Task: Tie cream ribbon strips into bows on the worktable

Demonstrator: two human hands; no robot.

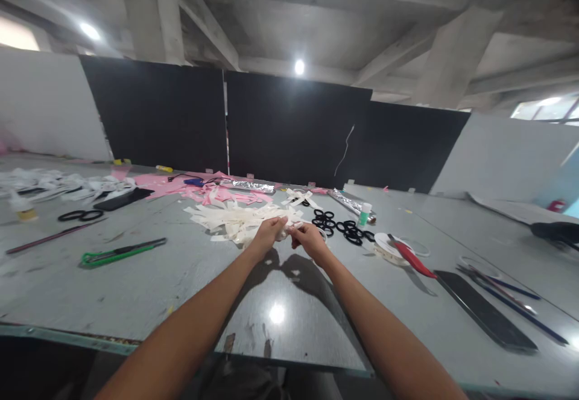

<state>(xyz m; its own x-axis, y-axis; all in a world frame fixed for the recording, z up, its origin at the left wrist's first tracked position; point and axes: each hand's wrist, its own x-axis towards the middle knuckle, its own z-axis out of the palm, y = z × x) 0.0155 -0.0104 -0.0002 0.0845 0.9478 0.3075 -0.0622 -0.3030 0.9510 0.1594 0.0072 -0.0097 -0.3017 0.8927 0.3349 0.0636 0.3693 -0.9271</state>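
My left hand (270,232) and my right hand (308,237) meet just above the tabletop, both closed in a pinch. Between them shows a small piece of off-white ribbon (283,234), partly hidden by the fingers. Just behind my left hand spreads a loose pile of cut off-white ribbon strips (226,220). Several black hair-tie-like rings (353,232) lie to the right of my right hand. A bow-shaped bundle of off-white strips (300,197) lies beyond the hands.
At right are a glue stick (364,214), a ribbon spool (388,244), a red-handled tool (414,259) and a dark flat bar (486,311). To the left lie a green utility knife (120,253), scissors (81,215) and white strips (58,184). Pink scraps (158,186) lie near the black partition (294,125).
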